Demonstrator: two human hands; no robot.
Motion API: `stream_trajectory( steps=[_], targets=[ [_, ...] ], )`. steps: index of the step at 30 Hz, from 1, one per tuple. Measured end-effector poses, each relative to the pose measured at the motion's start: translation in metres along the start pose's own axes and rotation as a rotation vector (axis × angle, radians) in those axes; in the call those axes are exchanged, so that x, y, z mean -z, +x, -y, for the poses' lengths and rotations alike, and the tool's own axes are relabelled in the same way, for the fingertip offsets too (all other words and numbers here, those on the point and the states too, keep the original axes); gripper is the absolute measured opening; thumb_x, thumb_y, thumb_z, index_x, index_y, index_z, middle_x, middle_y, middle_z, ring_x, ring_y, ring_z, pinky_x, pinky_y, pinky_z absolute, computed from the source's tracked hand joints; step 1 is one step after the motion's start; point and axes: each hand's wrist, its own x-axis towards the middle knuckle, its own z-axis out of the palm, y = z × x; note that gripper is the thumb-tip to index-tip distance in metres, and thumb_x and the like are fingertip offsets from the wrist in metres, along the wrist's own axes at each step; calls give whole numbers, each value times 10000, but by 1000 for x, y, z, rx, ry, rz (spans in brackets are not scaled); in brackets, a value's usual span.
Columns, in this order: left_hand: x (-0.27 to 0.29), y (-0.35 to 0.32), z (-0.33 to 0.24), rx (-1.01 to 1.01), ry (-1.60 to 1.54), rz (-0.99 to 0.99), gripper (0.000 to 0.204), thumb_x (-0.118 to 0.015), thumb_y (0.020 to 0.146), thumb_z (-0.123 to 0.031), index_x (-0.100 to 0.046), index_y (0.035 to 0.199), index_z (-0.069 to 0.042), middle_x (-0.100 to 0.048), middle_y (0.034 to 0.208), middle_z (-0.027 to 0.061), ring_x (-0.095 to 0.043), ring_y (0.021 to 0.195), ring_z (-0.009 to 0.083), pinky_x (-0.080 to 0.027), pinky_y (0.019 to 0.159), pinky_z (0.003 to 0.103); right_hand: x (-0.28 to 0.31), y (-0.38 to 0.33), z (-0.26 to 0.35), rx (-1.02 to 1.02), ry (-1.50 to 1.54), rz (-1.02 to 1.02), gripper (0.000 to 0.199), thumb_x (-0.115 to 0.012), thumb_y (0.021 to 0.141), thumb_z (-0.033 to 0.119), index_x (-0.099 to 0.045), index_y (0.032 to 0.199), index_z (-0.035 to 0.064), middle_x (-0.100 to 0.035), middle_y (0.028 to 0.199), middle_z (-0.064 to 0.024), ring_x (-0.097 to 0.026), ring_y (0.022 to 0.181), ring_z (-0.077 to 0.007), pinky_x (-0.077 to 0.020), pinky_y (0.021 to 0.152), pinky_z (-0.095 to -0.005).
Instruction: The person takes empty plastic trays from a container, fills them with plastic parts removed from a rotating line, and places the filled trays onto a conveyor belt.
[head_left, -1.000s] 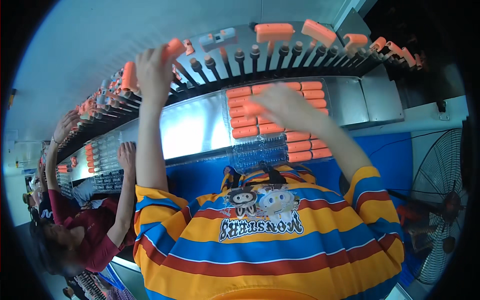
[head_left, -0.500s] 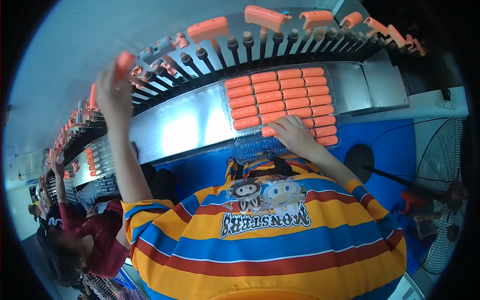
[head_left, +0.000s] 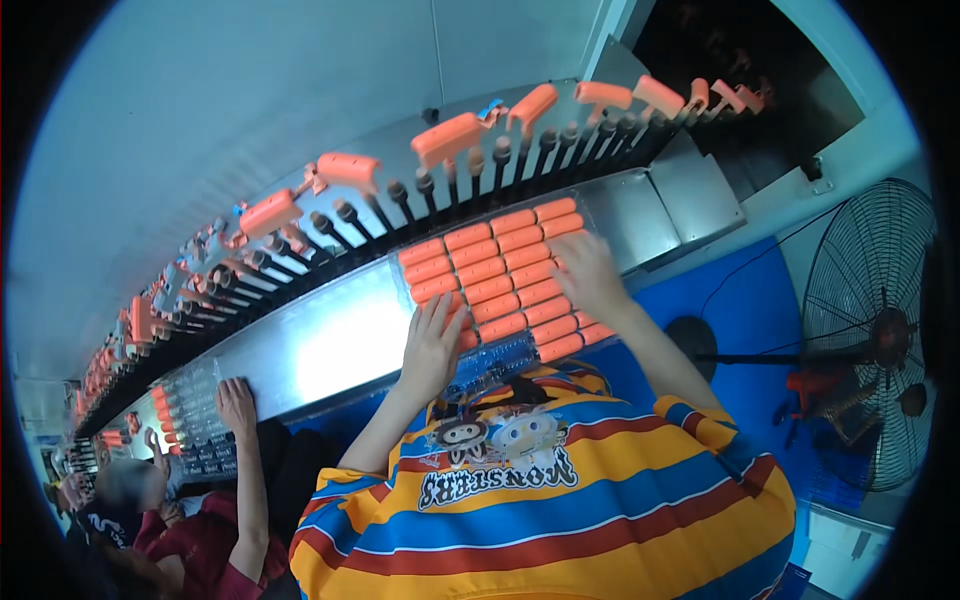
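Observation:
A clear plastic tray [head_left: 500, 357] filled with rows of glossy orange half-round shells [head_left: 487, 268] lies on the metal ledge in front of me. At its near left corner my left hand [head_left: 432, 350] has its fingers curled over an orange shell [head_left: 467, 340], partly hiding it. My right hand [head_left: 592, 278] is over the tray's right-hand column, its fingers smeared by motion. Whether it holds a shell cannot be made out.
Behind the ledge [head_left: 345, 330] runs a line of dark upright spindles [head_left: 452, 187], several carrying orange shells [head_left: 447, 138]. A standing fan [head_left: 885, 335] is at the right. To the left, a co-worker's hand [head_left: 236, 405] rests by another tray [head_left: 200, 400].
My left hand has come down from the spindle line, where it held up an orange shell, to the tray. My right hand has moved to the tray's right side. The view has shifted.

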Motion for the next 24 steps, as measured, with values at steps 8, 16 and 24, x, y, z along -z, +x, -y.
stream_trajectory(
  steps=[8,16,24],
  targets=[
    [52,203,-27,-106,-117,-432,465,-599,817,21,-472,1262,65,-455,1279,256,-486,1154,421,-417,976,434,75,146,-87,-529,460,-330,483,-649,849,409,-563,964,-53,-666,844,-156,-662,827,-260,-496,718,-370],
    [75,265,-6,-15,22,-300,272,-649,815,-113,-599,1039,34,-595,1087,185,-548,1045,378,-455,890,482,91,221,-119,-296,363,441,398,-662,774,301,-640,1011,-18,-676,810,-116,-637,650,-169,-489,543,-306],
    [115,299,19,435,-17,333,335,-670,771,-301,-680,834,28,-658,719,217,-671,691,313,-497,644,394,99,234,-91,43,39,573,255,-620,776,183,-664,942,-6,-677,768,-149,-654,607,-249,-500,529,-389]
  ],
)
